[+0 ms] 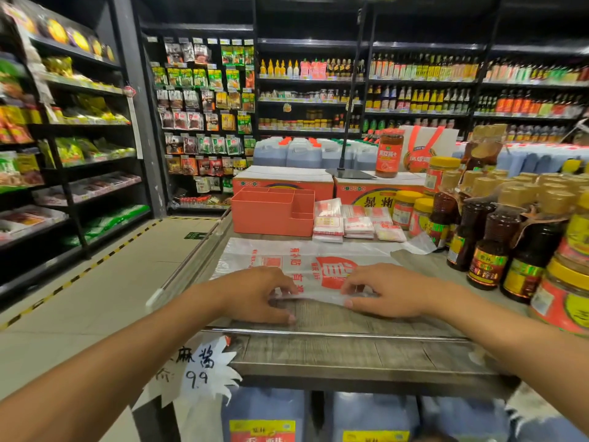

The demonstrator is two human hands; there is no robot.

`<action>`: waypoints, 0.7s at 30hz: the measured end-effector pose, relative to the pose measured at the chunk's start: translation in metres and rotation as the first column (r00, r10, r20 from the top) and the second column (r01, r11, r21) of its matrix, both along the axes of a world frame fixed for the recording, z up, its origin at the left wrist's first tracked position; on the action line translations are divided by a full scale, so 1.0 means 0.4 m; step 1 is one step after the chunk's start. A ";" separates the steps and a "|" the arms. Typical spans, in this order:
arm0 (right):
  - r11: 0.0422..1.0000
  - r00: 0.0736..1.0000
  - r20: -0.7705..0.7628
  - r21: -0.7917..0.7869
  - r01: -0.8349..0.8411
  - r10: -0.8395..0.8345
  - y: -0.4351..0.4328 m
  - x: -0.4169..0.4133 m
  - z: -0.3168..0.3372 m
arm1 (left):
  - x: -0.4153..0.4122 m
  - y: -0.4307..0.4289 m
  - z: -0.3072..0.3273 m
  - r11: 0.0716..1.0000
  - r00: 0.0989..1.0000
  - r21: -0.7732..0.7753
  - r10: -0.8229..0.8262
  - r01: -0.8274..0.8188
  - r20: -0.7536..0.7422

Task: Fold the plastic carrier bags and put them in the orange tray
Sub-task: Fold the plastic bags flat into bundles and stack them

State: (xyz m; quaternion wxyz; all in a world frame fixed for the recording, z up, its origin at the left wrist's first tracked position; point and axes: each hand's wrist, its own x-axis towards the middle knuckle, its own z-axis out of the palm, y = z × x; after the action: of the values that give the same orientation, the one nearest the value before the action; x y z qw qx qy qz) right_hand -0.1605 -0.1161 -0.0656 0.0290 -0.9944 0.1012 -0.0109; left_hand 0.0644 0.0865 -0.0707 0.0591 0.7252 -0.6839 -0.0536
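Note:
A clear plastic carrier bag (306,261) with red print lies flat on the wooden counter (350,349). My left hand (258,293) and my right hand (387,290) pinch its near edge, fingers curled over the plastic and thumbs underneath. The orange tray (271,215), with several compartments, stands behind the bag at the counter's far left; nothing shows inside it. Several folded bags (353,223) are stacked just to the right of the tray.
Dark sauce bottles (490,247) and yellow-lidded jars (570,291) crowd the counter's right side. Orange cartons (283,183) and a tall red jar (389,153) stand behind the tray. An aisle with shelves runs along the left. A handwritten price sign (197,368) hangs below the counter's edge.

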 end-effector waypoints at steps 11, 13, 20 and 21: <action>0.990 0.989 -0.052 0.020 0.137 -0.136 -0.002 -0.046 0.056 | 0.034 0.019 0.036 0.988 0.988 -0.010 0.155 -0.155 -0.014; 0.987 0.987 -0.052 0.048 0.156 -0.153 -0.014 -0.038 0.066 | 0.045 0.023 0.040 0.982 0.982 -0.022 0.187 -0.187 -0.006; 0.972 0.972 -0.042 0.039 0.234 -0.232 -0.054 0.017 0.060 | 0.080 0.007 0.031 0.948 0.948 -0.151 0.299 -0.282 0.109; 0.967 0.967 -0.043 0.039 0.253 -0.251 -0.056 0.023 0.059 | 0.082 0.003 0.027 0.944 0.942 -0.165 0.308 -0.286 0.132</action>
State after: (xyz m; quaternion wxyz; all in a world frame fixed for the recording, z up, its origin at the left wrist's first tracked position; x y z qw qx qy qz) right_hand -0.1514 -0.1385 -0.0420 0.0476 -0.9726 0.2275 0.0063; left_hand 0.0972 0.0876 -0.0599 0.0649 0.8160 -0.5711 0.0619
